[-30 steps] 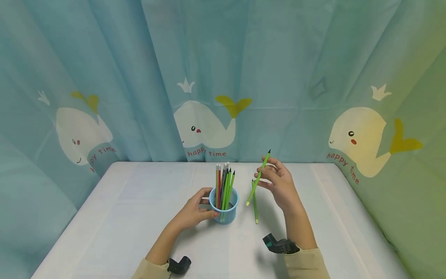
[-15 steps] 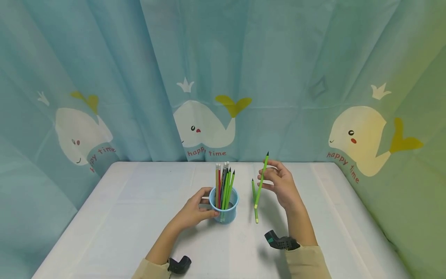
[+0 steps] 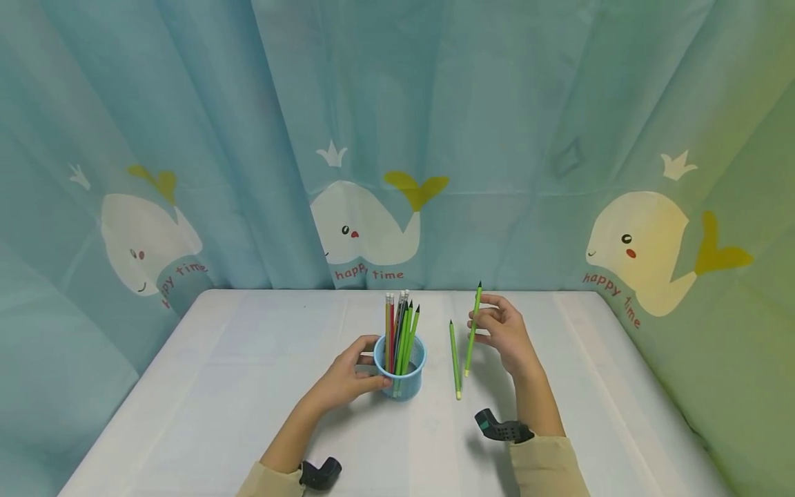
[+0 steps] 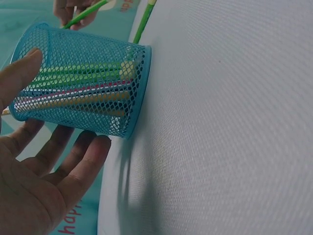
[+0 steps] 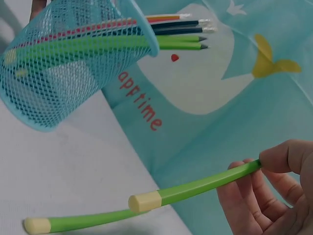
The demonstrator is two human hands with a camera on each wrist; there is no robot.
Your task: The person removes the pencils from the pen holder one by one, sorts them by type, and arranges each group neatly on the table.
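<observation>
My left hand point(image 3: 340, 376) holds a light blue mesh pencil cup point(image 3: 410, 388), thumb on the near side and fingers round the far side. Upright inside are several pencils point(image 3: 404, 338): green ones with dark points up, others with white eraser ends up. Right of the cup, my right hand point(image 3: 508, 336) pinches a green pencil point(image 3: 473, 333) between thumb and fingertips. Its dark point is up; the pale yellow end point(image 5: 145, 201) points down, close over the table. Another green pencil point(image 3: 456, 362) lies on the table between cup and right hand.
The white table point(image 3: 248, 414) reaches back to a blue-green curtain point(image 3: 497, 138) printed with whales. Black devices are strapped to both wrists, the right one point(image 3: 503, 426) jutting inward above the table.
My right hand has moved slightly down and right. The pencil it pinches has swung more upright and no longer overlaps the one on the table. Left hand and cup stay put.
</observation>
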